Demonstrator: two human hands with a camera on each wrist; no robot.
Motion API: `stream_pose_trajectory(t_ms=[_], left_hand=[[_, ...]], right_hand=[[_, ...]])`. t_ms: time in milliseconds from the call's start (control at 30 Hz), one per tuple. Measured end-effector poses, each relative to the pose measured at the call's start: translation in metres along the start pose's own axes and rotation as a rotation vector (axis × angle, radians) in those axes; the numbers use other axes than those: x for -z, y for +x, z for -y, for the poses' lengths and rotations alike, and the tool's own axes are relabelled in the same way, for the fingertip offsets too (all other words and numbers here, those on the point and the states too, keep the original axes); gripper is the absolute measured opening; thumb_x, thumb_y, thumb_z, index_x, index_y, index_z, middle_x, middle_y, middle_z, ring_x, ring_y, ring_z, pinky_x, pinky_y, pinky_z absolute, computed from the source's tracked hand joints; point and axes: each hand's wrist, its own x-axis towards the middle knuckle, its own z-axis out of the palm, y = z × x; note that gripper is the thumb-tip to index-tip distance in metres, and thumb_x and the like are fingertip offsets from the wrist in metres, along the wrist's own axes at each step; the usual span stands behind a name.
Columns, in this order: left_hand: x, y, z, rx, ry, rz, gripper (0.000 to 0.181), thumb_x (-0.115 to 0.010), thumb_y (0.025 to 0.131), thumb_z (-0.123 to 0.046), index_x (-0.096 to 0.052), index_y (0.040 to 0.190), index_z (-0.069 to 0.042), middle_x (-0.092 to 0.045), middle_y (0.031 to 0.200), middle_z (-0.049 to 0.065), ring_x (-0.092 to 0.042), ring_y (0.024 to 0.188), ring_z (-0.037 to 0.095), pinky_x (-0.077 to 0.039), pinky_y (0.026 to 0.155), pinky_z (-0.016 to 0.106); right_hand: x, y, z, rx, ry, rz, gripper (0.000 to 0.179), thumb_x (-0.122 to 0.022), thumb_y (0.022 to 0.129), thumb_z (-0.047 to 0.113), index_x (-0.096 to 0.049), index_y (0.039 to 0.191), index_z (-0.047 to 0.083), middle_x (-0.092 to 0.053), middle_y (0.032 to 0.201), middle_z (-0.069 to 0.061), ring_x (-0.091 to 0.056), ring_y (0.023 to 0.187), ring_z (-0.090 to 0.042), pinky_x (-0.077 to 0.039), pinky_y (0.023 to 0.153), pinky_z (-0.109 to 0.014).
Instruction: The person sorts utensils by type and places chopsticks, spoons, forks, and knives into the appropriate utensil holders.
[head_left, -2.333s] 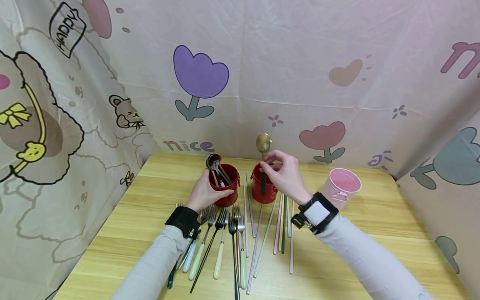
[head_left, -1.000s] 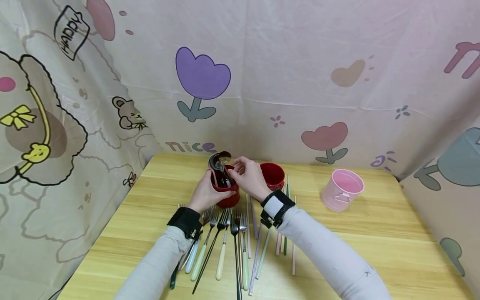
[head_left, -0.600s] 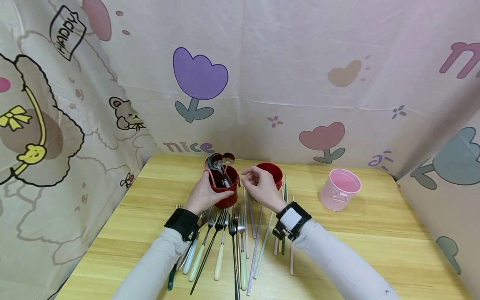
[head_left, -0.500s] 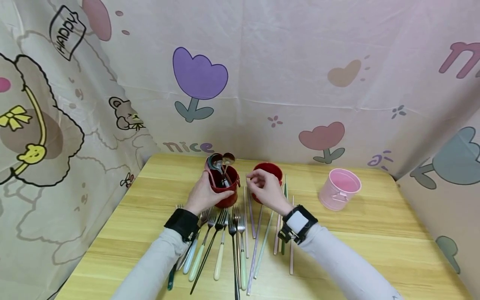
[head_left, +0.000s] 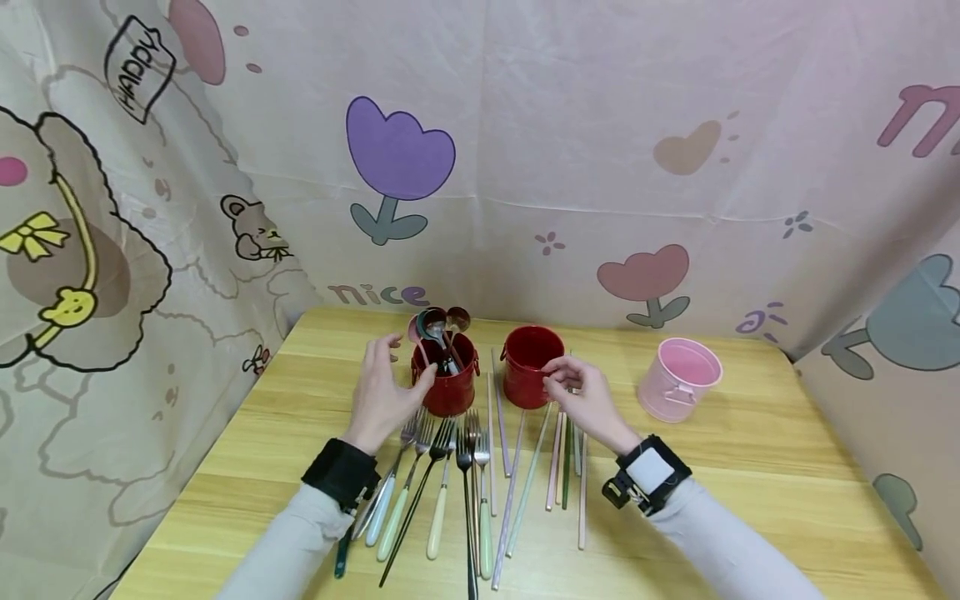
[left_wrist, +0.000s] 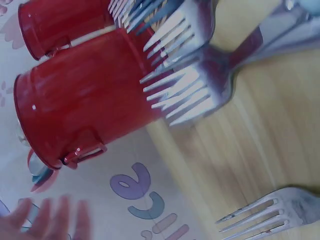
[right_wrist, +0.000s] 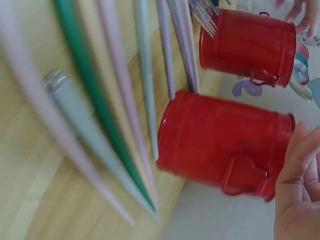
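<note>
Several spoons [head_left: 435, 327] stand bowl-up in the left red bucket [head_left: 450, 392]. My left hand [head_left: 381, 407] is just left of that bucket, fingers spread and holding nothing; its thumb overlaps the bucket's rim in the head view. Blurred left fingers [left_wrist: 55, 220] show at the corner of the left wrist view. My right hand [head_left: 592, 404] is at the right side of the second red bucket [head_left: 525, 383], fingers loosely bent with nothing between them. In the right wrist view the right fingers [right_wrist: 300, 155] are right at this bucket's rim. No cutlery shows inside it.
Several forks [head_left: 438, 446] with coloured or dark handles lie in front of the left bucket. Several pastel and green chopsticks [head_left: 528, 492] lie to their right, in front of the second bucket. A pink bucket [head_left: 678, 387] stands at the right. A printed cloth [head_left: 525, 150] hangs behind the table.
My right hand put a gold spoon into the left bucket, let go and moved right to the second bucket. My left hand has let go of the left bucket and drawn back left.
</note>
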Motion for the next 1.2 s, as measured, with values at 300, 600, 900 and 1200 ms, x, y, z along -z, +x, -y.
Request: stream_pose_trajectory(t_ms=[300,600,900,1200], left_hand=[[-0.013,-0.015,-0.027,-0.321,0.097,-0.093,0.016,-0.069,0.090,-0.015,-0.064,0.104,-0.008,-0.063,0.101,0.008,-0.062,0.086,0.023,-0.053,0.071,0.034],[-0.036,-0.032,-0.062,-0.414,0.230,0.146,0.006,-0.071,0.089,-0.017,-0.066,0.092,-0.016,-0.061,0.088,-0.003,-0.051,0.071,0.009,-0.043,0.059,0.020],[-0.071,-0.040,-0.096,-0.394,0.284,0.377,0.009,-0.071,0.092,-0.027,-0.069,0.093,-0.019,-0.065,0.088,-0.003,-0.054,0.070,0.010,-0.047,0.062,0.019],[-0.101,-0.044,-0.116,-0.360,0.365,0.434,0.013,-0.068,0.092,-0.029,-0.069,0.095,-0.017,-0.069,0.083,-0.004,-0.061,0.069,0.010,-0.045,0.057,0.022]], right_hand=[[0.030,-0.026,-0.015,-0.043,-0.036,-0.040,0.019,-0.062,0.094,-0.002,-0.062,0.112,-0.009,-0.068,0.095,-0.031,-0.064,0.070,-0.001,-0.058,0.061,-0.027],[0.071,-0.056,-0.030,-0.016,-0.149,-0.120,0.019,-0.064,0.093,-0.003,-0.064,0.111,-0.008,-0.068,0.095,-0.024,-0.064,0.076,0.000,-0.058,0.064,-0.022],[0.112,-0.079,-0.031,0.040,-0.243,-0.316,0.018,-0.067,0.090,-0.005,-0.065,0.108,-0.008,-0.069,0.092,0.006,-0.060,0.079,0.010,-0.053,0.068,-0.009],[0.130,-0.074,-0.036,0.014,-0.198,-0.648,0.021,-0.069,0.086,-0.007,-0.064,0.107,-0.008,-0.061,0.087,0.022,-0.059,0.079,0.009,-0.049,0.069,-0.004]])
